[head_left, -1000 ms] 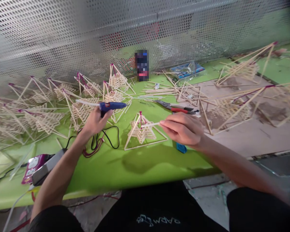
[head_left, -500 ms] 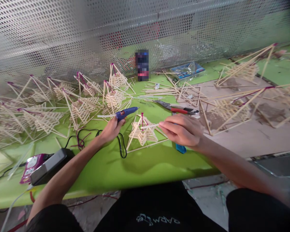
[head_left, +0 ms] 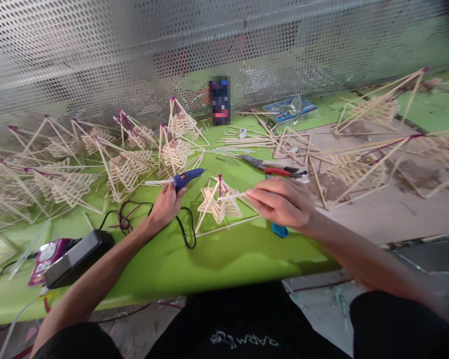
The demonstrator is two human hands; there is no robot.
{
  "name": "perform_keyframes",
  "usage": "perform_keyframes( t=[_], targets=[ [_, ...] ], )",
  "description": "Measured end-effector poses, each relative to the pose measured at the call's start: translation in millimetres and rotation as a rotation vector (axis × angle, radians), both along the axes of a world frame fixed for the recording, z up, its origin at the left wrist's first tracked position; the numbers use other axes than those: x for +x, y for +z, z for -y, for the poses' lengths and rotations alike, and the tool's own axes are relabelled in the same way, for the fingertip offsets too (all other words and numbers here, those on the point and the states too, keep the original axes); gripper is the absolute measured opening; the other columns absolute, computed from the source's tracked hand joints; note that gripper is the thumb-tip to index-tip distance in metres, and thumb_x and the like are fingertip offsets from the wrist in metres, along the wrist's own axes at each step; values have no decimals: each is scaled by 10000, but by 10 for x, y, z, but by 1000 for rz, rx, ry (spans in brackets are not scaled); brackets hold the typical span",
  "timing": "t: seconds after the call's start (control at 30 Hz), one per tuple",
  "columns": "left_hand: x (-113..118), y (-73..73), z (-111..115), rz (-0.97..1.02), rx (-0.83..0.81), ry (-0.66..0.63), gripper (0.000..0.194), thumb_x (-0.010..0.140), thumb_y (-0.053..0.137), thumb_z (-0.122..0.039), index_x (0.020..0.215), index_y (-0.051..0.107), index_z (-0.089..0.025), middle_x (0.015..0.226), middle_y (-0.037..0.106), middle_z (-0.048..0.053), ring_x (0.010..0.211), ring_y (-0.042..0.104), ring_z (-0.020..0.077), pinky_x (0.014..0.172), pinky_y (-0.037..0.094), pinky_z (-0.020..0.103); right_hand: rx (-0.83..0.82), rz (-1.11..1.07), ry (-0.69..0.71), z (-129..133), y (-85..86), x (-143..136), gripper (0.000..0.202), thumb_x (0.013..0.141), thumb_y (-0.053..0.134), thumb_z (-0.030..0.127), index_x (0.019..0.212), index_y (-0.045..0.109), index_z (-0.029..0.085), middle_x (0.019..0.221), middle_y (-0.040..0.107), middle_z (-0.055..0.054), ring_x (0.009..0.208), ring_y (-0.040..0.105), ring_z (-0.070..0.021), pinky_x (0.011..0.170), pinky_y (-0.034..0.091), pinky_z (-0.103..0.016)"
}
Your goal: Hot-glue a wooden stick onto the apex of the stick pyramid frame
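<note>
At your far left, a crowd of stick frames (head_left: 127, 169) with purple-tied tips stands on the green table (head_left: 149, 271), and nearer your edge a purple packet (head_left: 48, 257) lies against a dark box (head_left: 80, 259). Next comes your left hand (head_left: 167, 202), its fingers closed round the handle of a blue glue gun (head_left: 187, 178); a pale rod (head_left: 157, 183) sticks out of the gun's back end, its nozzle points right, and a black cord (head_left: 191, 232) loops on the table below your wrist. Just right of the gun, in front of you, sits the small stick pyramid (head_left: 220, 212), with star-shaped layers inside and a purple tie at its top. Your right hand (head_left: 284, 199) is beside it, thumb and fingers pinched together on a thin stick (head_left: 234, 196) whose far end reaches over the pyramid; you cannot tell from here whether it touches. A blue object (head_left: 280, 230) lies partly hidden under that hand, red-handled pliers (head_left: 271, 168) lie just beyond it, and farther right larger frames (head_left: 359, 167) stand on a pale board (head_left: 359, 219).
</note>
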State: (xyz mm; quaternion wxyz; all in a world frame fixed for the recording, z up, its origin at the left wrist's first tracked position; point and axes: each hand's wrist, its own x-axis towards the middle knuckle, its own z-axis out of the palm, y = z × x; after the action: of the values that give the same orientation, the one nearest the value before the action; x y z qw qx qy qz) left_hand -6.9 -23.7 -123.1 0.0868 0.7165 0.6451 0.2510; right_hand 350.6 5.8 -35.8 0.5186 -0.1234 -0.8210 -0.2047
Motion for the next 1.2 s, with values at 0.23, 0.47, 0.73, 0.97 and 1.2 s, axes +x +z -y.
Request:
perform_keyframes(
  t=[0.23, 0.47, 0.73, 0.97, 1.2],
  targets=[
    [13, 11, 9, -62, 25, 5, 416, 1097, 432, -482, 1328, 585, -173, 1213, 731, 187, 1130, 728, 338, 1026, 602, 500, 4, -2, -9, -3, -1, 9, 212, 958, 777, 154, 1150, 710, 212, 894, 768, -17, 726, 712, -139, 690, 624, -268],
    [25, 69, 17, -129, 1, 39, 453, 1084, 477, -503, 1356, 610, -165, 1205, 751, 185, 1026, 759, 333, 934, 626, 469, -12, 2, -19, -6, -12, 17, 272, 936, 796, 148, 1181, 714, 232, 917, 782, -12, 747, 720, -144, 701, 626, -272],
    [-44, 158, 60, -177, 0, 36, 487, 1060, 516, -567, 1269, 694, -164, 1127, 791, 164, 979, 774, 330, 910, 626, 437, -3, -11, -39, -17, 23, 3, 213, 962, 788, 175, 1148, 705, 238, 885, 778, -10, 709, 713, -134, 669, 612, -259],
    [-134, 200, 188, -191, 85, 15, 431, 1040, 565, -544, 1231, 726, -193, 1071, 811, 129, 944, 780, 299, 896, 633, 416, 8, -14, -17, -41, 5, 34, 275, 924, 804, 131, 1170, 720, 220, 909, 763, -17, 715, 693, -136, 672, 602, -264],
    [-147, 432, 411, -221, 450, -179, 154, 982, 714, -339, 1101, 740, -244, 993, 818, 72, 888, 777, 247, 832, 627, 374, 17, 42, -41, -39, 75, 66, 273, 919, 818, 122, 1158, 707, 193, 901, 784, -37, 740, 725, -146, 722, 646, -275]
  ],
)
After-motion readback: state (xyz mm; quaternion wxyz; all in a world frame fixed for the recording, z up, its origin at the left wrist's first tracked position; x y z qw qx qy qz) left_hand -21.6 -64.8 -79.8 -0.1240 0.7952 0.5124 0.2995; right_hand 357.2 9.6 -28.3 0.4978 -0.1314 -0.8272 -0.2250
